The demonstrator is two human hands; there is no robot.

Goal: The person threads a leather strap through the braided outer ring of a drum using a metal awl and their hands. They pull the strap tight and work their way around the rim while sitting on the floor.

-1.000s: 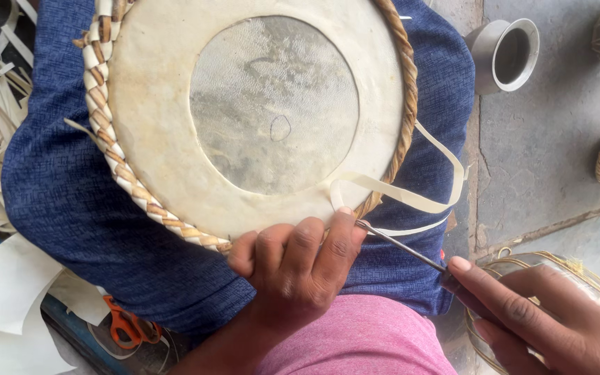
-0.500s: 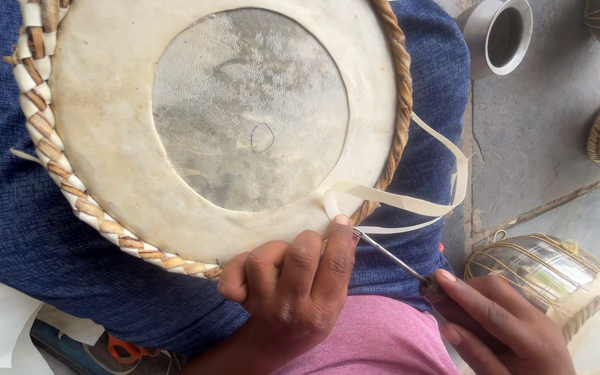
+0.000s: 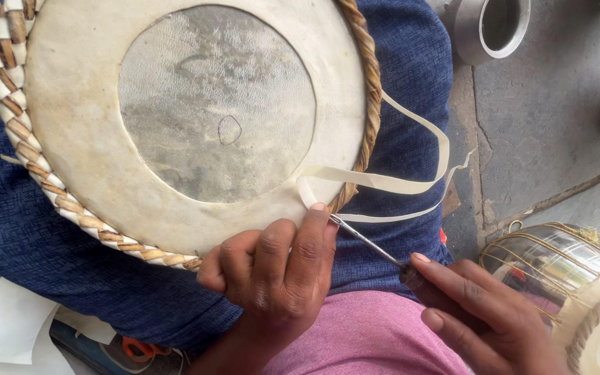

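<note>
A grey concrete floor (image 3: 557, 132) lies to the right, with a steel cup (image 3: 493, 28) and a strapped metal drum shell (image 3: 564, 267) on it. On the person's blue-clad lap (image 3: 411, 90) rests a drum head (image 3: 189, 118), its hide face ringed by a braided rim (image 3: 50, 187). The left hand (image 3: 276, 271) curls closed on the near rim, fingertips pressing the hide. The right hand (image 3: 480, 316) grips a thin metal awl (image 3: 366, 242) whose tip sits at the rim, just beside the left forefinger. A pale hide strap (image 3: 411, 184) loops loose from that spot. If the awl slips, it could well prick that finger or tear the hide; a twisted strap might snag.
</note>
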